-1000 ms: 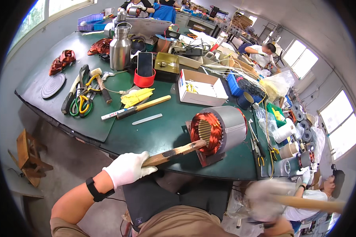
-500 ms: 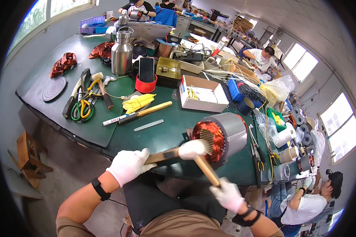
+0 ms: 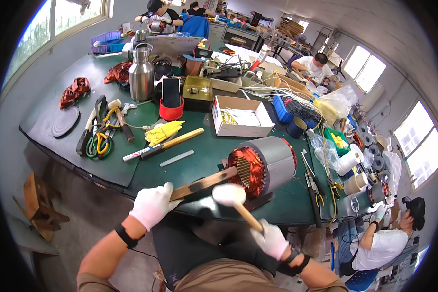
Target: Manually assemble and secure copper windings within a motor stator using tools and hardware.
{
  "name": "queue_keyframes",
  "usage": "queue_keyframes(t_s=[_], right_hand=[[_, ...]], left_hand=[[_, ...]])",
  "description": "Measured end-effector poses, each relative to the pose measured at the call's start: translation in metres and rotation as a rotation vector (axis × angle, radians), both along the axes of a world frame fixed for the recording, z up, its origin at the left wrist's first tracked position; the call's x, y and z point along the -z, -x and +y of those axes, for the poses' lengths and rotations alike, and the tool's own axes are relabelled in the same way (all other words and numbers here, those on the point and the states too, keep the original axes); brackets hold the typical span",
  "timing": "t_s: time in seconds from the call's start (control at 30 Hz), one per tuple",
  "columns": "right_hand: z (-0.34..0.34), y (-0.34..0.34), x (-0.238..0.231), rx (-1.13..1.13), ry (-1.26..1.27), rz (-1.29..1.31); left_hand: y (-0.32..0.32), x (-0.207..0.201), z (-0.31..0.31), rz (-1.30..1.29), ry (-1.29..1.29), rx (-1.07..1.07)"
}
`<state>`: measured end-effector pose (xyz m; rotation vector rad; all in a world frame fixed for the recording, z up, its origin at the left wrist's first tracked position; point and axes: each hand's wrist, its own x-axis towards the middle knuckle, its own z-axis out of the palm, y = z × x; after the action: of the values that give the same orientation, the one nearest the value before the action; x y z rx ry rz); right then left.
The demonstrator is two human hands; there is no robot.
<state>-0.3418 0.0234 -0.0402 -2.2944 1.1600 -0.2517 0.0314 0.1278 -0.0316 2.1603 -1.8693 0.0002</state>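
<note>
A grey cylindrical motor stator (image 3: 277, 164) lies on its side on the green table, its copper winding (image 3: 246, 170) facing left. My left hand (image 3: 152, 205), in a white glove, is closed round the near end of a flat wooden stick (image 3: 204, 184). The stick's far tip reaches the upper edge of the copper winding. My right hand (image 3: 269, 239), gloved too, grips the wooden handle of a mallet (image 3: 229, 194). The pale mallet head is just below the stick, in front of the winding's lower left; whether it touches either I cannot tell.
Scissors (image 3: 100, 143), a hammer (image 3: 120, 121), yellow strips (image 3: 163, 132) and a marker (image 3: 137, 154) lie to the left. Behind stand a steel bottle (image 3: 141, 75), a phone in a red holder (image 3: 171, 108) and a white box (image 3: 241, 117). Pliers (image 3: 318, 199) lie right. Co-workers sit around.
The mallet head has moved left and down, away from the stick and winding it overlapped. My right hand has shifted slightly left. The whole view has shifted a little.
</note>
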Motion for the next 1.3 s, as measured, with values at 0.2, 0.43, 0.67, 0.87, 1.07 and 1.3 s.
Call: queue_keyframes(t_s=[0.2,0.43,0.67,0.87,1.07,1.3], right_hand=[[0.042,0.054,0.006,0.208,-0.011,-0.061],[0.049,0.04,-0.009,0.377,-0.752,-0.832],[0.029,0.107,-0.009,0.585,-0.639,-1.134],[0.011,0.15,0.003,0.591,-0.71,-1.257],[-0.014,0.213,0.009,0.772,-0.538,-1.128],[-0.019,0.244,0.017,0.853,-0.457,-1.07]], left_hand=[[0.037,-0.016,0.022,0.63,0.222,-0.175],[0.177,-0.016,-0.049,1.429,-0.022,0.694],[0.205,0.068,-0.129,0.56,0.078,0.553],[0.196,0.063,-0.166,0.095,0.085,0.643],[0.101,0.016,-0.156,-0.157,0.076,0.653],[0.213,-0.048,-0.095,-0.092,-0.068,0.832]])
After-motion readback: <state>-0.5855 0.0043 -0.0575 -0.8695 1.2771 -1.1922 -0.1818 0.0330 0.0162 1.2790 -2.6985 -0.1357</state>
